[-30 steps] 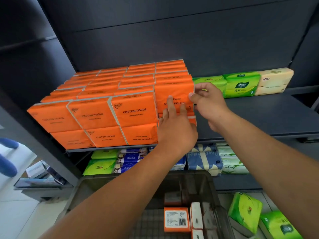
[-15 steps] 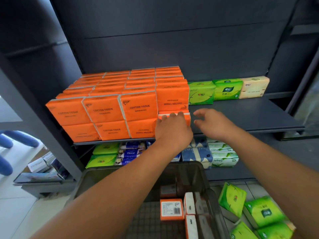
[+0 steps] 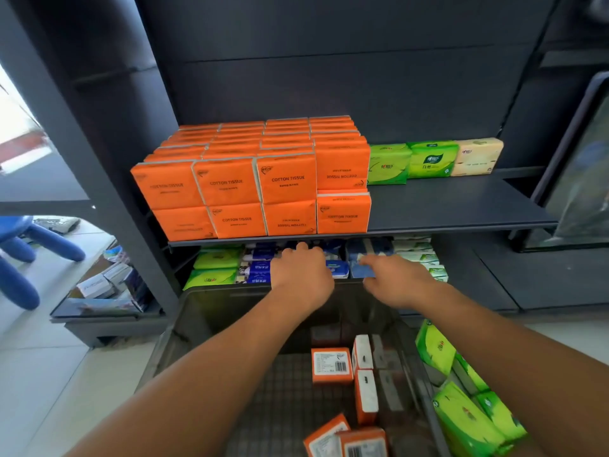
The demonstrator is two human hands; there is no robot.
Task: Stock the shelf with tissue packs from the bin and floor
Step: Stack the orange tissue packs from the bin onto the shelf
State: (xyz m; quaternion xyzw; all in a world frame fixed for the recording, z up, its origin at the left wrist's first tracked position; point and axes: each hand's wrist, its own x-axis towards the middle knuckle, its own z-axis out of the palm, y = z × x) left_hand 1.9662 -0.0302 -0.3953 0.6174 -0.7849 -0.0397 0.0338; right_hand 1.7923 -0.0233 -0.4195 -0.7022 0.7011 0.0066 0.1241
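Observation:
Orange cotton tissue packs [image 3: 257,179] stand stacked two high in several rows on the left half of the dark shelf [image 3: 461,206]. At the stack's right front a single orange pack [image 3: 342,212] sits low. Both my hands hover empty below the shelf edge, above the grey bin [image 3: 204,318]. My left hand [image 3: 301,275] has relaxed fingers, and my right hand [image 3: 392,282] is spread open. Several orange packs [image 3: 331,364] lie in the bin. Green packs [image 3: 468,413] lie on the floor to the bin's right.
Two green packs [image 3: 412,161] and a cream pack [image 3: 478,156] stand at the shelf's back right. The lower shelf holds green, blue [image 3: 260,268] and white packs. A blue stool [image 3: 23,252] and a low rack of boxes [image 3: 105,288] stand at left.
Both hands let go of the orange packs on the shelf and dropped below the shelf edge, toward the bin. The view pulled back and tilted down.

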